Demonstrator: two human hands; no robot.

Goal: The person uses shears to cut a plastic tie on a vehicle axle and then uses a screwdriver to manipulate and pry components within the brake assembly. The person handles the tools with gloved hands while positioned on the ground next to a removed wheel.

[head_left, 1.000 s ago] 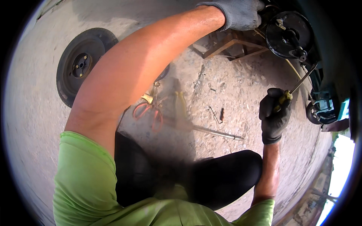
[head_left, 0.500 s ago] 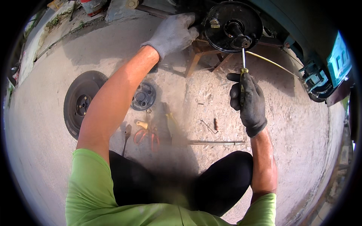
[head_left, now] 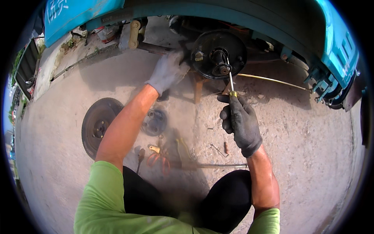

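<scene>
A round black backing plate (head_left: 202, 41) stands upright at the top middle, with a greasy spindle (head_left: 223, 70) sticking out toward me. My right hand (head_left: 246, 124), in a dark grey glove, is closed on a screwdriver (head_left: 232, 86) with a yellowish handle. Its metal shank points up along the right side of the spindle, and the tip reaches the middle of the plate. My left hand (head_left: 168, 73), in a light grey glove, is at the plate's left edge, blurred, with its fingertips lost in the dark there.
A teal vehicle body (head_left: 272, 29) overhangs the work. A brown stand (head_left: 198, 89) is below the plate. On the concrete lie a wheel (head_left: 99, 126), a hub-like disc (head_left: 154, 122), orange-handled scissors (head_left: 159, 160), a long metal bar (head_left: 222, 165) and a small red-handled screwdriver (head_left: 226, 147).
The view has tilted up, showing more of the vehicle. The screwdriver tip has gone from the spindle's outer end to its side, deeper toward the plate. My left hand sits slightly farther from the plate.
</scene>
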